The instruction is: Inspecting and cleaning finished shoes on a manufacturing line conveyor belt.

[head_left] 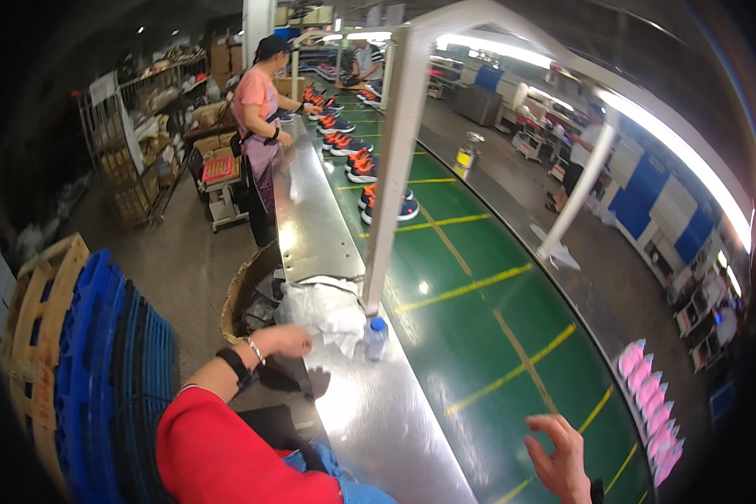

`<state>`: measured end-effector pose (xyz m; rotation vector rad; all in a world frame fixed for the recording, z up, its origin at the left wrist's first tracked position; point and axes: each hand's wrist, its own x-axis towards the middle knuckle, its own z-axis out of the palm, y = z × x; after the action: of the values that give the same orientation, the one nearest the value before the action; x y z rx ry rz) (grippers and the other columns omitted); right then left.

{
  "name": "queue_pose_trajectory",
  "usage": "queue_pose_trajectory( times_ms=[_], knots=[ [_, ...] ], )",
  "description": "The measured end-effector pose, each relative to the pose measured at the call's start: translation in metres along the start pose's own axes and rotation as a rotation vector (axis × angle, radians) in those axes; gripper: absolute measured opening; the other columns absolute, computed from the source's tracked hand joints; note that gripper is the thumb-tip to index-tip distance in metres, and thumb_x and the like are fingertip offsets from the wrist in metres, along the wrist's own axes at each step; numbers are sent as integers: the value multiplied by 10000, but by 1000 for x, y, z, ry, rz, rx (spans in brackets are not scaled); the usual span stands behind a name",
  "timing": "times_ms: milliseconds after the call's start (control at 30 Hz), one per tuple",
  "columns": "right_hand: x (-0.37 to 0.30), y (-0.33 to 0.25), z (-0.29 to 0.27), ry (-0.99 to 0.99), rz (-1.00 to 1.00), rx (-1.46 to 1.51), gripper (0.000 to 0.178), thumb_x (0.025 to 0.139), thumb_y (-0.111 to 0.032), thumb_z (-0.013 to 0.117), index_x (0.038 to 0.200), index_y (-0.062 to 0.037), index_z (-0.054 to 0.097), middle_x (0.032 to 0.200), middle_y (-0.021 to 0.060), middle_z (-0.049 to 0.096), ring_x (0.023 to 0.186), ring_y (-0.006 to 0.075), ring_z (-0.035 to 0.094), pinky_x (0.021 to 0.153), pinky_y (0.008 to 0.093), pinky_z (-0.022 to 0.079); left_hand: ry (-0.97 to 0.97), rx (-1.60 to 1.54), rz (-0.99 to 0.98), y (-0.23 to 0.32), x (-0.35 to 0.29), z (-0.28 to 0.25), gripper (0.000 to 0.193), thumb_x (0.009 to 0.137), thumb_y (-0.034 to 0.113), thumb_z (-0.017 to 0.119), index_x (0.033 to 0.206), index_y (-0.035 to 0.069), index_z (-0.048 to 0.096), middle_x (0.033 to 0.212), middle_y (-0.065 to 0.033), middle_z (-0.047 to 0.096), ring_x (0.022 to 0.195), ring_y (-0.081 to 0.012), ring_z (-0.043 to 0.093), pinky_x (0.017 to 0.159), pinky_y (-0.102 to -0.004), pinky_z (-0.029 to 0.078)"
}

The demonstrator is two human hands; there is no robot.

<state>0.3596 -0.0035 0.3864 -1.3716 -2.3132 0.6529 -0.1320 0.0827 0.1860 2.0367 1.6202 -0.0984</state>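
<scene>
My left hand (287, 340), with a bracelet and a black band at the wrist, hovers over the near edge of the metal ledge (328, 239). Its fingers are curled together, and nothing shows in them. Just beyond it lies a crumpled white cloth or plastic bundle (323, 307). A clear bottle with a blue cap (375, 340) stands beside that bundle. On the right, my right hand (560, 460) is above the green conveyor belt (470, 336), fingers bent and apart, holding nothing. Several dark sneakers with orange insides (361, 164) sit in a row farther up the belt.
A white post (386, 176) rises from the ledge. A cardboard box (242, 290) stands left of it, near stacked blue pallets (101, 353). Pink-and-white items (651, 403) line the belt's right edge. A yellow-labelled can (468, 154) stands beyond. A co-worker (260, 113) reaches toward the sneakers.
</scene>
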Motion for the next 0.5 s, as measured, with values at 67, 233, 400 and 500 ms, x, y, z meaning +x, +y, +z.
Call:
queue_pose_trajectory(
  times_ms=[67, 233, 400, 500],
  knots=[
    [102, -10, 17, -37, -167, -4, 440, 736, -47, 643, 1149, -31, 492, 1148, 158, 514, 1040, 283, 524, 852, 349, 431, 175, 26, -20, -31, 53, -54, 241, 761, 214, 491, 872, 58, 639, 847, -166, 634, 820, -346, 598, 727, -410, 472],
    [327, -48, 89, 108, -290, 260, 666, 691, -89, 729, 1246, -32, 366, 1251, 137, 442, 1148, 243, 450, 942, 362, 378, 363, -26, -80, -86, 198, -142, 292, 782, 156, 512, 1058, 93, 581, 1016, -189, 560, 952, -353, 545, 811, -416, 449],
    [394, -79, 147, 258, -226, 791, 785, 680, -89, 747, 1286, 31, 263, 1245, 147, 410, 1152, 239, 416, 995, 377, 312, 308, -73, -155, -126, 306, -179, 383, 789, 103, 522, 1170, 137, 510, 1189, -159, 427, 1093, -344, 461, 874, -438, 422],
    [398, -88, 158, 459, -127, 654, 727, 708, -111, 699, 1276, 69, 282, 1124, 140, 474, 1043, 232, 473, 958, 391, 354, 425, 110, -133, -147, 362, -186, 335, 799, 94, 496, 1125, 160, 531, 1208, -141, 405, 1127, -333, 409, 863, -474, 415]
  ],
)
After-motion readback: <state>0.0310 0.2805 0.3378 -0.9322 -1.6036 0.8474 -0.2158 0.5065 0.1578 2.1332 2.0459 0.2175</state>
